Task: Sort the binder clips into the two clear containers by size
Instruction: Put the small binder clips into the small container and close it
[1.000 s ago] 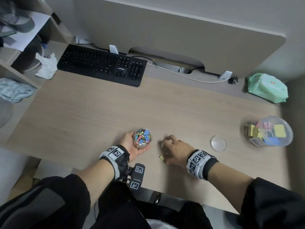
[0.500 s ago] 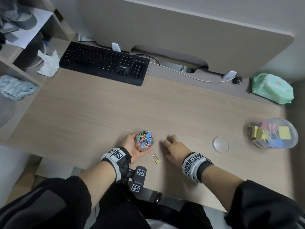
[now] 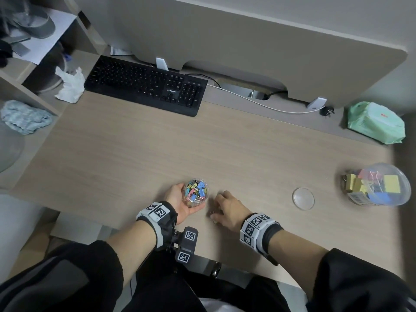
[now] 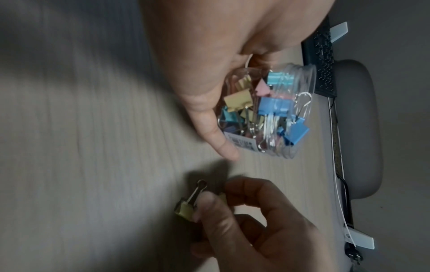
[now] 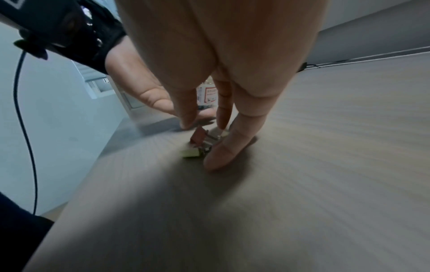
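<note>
Pinch by right hand (image 4: 242,217) on small yellow metal binder clip (image 4: 185,208) at desk's near edge is best firmed, then carried to small clear plastic jar (image 3: 196,192) gripped in left hand (image 3: 180,200).

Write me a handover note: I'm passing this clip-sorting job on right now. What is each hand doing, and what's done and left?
Left hand holds the small clear jar of small clips, open, at the desk's near edge.
Right hand pinches a small yellow clip just off the desk, beside the jar.
The big container of large clips stands far right, a clear lid beside it.
Left: drop this clip in the small jar. A pink clip may lie under the right hand.
</note>
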The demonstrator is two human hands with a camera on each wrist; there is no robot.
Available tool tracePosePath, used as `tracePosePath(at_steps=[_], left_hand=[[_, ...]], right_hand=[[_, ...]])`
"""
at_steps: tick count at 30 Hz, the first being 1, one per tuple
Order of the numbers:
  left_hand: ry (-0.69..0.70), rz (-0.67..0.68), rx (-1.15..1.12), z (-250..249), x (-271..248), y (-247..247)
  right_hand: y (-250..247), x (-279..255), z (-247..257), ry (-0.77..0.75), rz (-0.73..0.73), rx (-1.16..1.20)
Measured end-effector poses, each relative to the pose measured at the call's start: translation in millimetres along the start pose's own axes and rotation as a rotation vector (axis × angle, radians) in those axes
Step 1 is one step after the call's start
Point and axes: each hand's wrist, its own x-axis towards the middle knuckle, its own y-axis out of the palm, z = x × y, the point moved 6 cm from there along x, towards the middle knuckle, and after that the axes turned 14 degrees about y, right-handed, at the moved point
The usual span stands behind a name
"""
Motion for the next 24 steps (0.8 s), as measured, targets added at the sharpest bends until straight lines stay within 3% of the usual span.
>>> tracePosePath(at_steps=[6,14,22,24], left_hand=[[0.007,-0.002,0.005,-6,1,-3],[-0.004,-0.013,0.015,-3,4,-6],[0.000,0.002,0.059,1,2,3],[-0.007,0.007,0.067,3,1,8]], right_hand=[[14,-14,18,-0.044,-0.054,-0.246],[-1,0,1,0.023,-0.091,-0.249],[-45,9,-30,0.193,-0.146,0.193],[-66,4,-25,0.158,-0.188,0.299]])
